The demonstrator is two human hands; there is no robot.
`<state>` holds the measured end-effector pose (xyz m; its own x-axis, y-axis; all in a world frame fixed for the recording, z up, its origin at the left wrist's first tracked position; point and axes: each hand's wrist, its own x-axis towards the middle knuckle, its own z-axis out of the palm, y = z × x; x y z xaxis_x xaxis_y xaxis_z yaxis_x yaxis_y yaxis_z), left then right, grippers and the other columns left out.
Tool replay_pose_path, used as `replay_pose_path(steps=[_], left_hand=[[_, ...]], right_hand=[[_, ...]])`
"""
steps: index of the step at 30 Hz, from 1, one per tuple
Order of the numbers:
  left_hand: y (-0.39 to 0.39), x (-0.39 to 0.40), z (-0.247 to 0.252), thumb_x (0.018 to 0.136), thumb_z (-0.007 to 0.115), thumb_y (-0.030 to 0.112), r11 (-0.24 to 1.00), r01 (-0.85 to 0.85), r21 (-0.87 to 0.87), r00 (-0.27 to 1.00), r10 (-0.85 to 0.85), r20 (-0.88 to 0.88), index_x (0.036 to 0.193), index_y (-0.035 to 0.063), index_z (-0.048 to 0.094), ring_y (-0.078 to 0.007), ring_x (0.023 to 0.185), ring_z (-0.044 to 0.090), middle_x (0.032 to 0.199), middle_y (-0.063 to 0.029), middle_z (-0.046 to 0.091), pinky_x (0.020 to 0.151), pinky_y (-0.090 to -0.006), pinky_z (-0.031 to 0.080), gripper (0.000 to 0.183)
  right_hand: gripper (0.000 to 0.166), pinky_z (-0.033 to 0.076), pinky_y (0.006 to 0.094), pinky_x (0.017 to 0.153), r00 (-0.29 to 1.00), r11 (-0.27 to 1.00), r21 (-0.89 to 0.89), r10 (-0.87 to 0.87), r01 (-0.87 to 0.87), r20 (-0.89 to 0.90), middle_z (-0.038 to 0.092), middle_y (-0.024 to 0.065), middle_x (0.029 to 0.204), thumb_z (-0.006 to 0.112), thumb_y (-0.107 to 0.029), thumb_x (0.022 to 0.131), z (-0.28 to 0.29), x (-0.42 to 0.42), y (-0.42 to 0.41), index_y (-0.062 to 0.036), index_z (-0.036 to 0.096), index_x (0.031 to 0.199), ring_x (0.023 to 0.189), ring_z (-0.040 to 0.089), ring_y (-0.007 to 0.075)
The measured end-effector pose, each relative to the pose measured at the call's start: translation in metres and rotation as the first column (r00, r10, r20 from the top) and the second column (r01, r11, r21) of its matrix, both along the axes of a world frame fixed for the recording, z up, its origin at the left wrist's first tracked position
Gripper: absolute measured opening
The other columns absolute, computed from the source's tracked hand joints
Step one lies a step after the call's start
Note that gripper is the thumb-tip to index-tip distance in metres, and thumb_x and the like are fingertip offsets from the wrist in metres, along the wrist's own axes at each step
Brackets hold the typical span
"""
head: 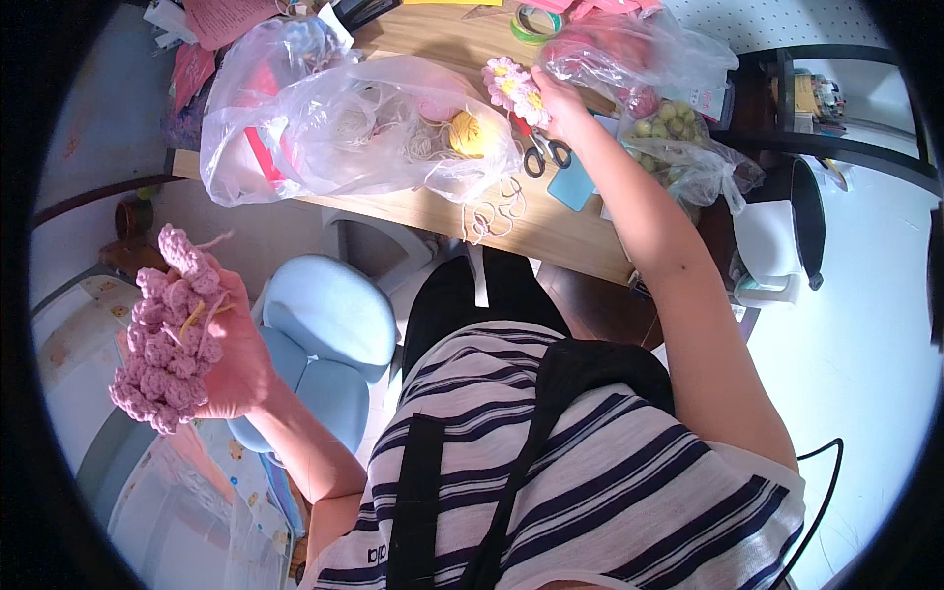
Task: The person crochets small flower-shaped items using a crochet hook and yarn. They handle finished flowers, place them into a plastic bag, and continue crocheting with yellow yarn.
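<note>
My left hand, off to the left of the desk, holds a mauve crocheted piece with a bobbly texture. Loose mauve and yellow yarn ends hang from it. Over the desk, my right hand has its fingers at a row of crocheted pink flowers with yellow centres; the fingertips are partly hidden behind them. Just below that hand lie scissors with black handles. A clear plastic bag holds white yarn, a pink ball and a yellow yarn ball.
Loose pale yarn trails over the front edge of the wooden desk. A blue card-like item, a bag of green fruit, a bag with pink contents and green tape lie around. A blue chair stands lower left.
</note>
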<state>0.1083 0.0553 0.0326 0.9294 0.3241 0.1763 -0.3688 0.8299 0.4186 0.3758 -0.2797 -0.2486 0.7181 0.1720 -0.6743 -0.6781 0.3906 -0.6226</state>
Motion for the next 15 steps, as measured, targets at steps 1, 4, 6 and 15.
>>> replay_pose_path(steps=[1,4,6,15], left_hand=[[-0.001,0.001,0.001,0.075,0.076,0.045,1.0,-0.005,0.006,0.999,0.005,-0.032,0.128,0.009,0.054,-0.0353,0.143,0.02,0.145,-0.0125,0.039,0.117,-0.0491,0.017,0.068],[-0.017,0.014,-0.022,0.075,0.077,0.045,0.992,0.033,-0.125,0.997,-0.041,-0.059,0.128,0.0095,0.054,-0.0328,0.143,0.021,0.146,-0.0114,0.039,0.115,-0.0507,0.02,0.067],[-0.036,0.021,-0.027,0.077,0.076,0.045,0.976,0.068,-0.207,0.989,-0.093,-0.111,0.133,0.0101,0.049,-0.0323,0.142,0.023,0.146,-0.011,0.038,0.115,-0.0537,0.019,0.071],[-0.075,0.047,-0.034,0.079,0.069,0.054,0.977,0.084,-0.196,0.937,-0.144,-0.318,0.14,0.0148,0.04,-0.0321,0.141,0.025,0.148,-0.0093,0.035,0.111,-0.0633,0.02,0.079]], right_hand=[[0.028,0.059,0.0404,0.063,0.999,1.0,0.015,-0.014,0.014,0.036,0.068,0.0143,0.095,0.051,-0.022,0.1,0.001,-0.003,-0.005,0.0024,0.059,0.112,0.08,0.07,0.0255],[0.029,0.058,0.039,0.059,0.992,0.99,-0.099,-0.097,0.104,0.079,0.068,0.0118,0.089,0.059,-0.027,0.096,0.002,-0.007,-0.011,0.0013,0.063,0.102,0.074,0.069,0.0242],[0.03,0.058,0.0391,0.06,0.986,0.957,-0.25,-0.12,0.145,0.114,0.068,0.0113,0.089,0.059,-0.029,0.096,-0.005,-0.007,-0.015,-0.0003,0.063,0.1,0.074,0.069,0.0237],[0.023,0.055,0.0363,0.071,0.971,0.945,-0.236,-0.238,0.227,-0.017,0.066,0.0068,0.098,0.062,-0.026,0.094,0.033,-0.029,-0.014,-0.0064,0.064,0.106,0.087,0.066,0.0187]])
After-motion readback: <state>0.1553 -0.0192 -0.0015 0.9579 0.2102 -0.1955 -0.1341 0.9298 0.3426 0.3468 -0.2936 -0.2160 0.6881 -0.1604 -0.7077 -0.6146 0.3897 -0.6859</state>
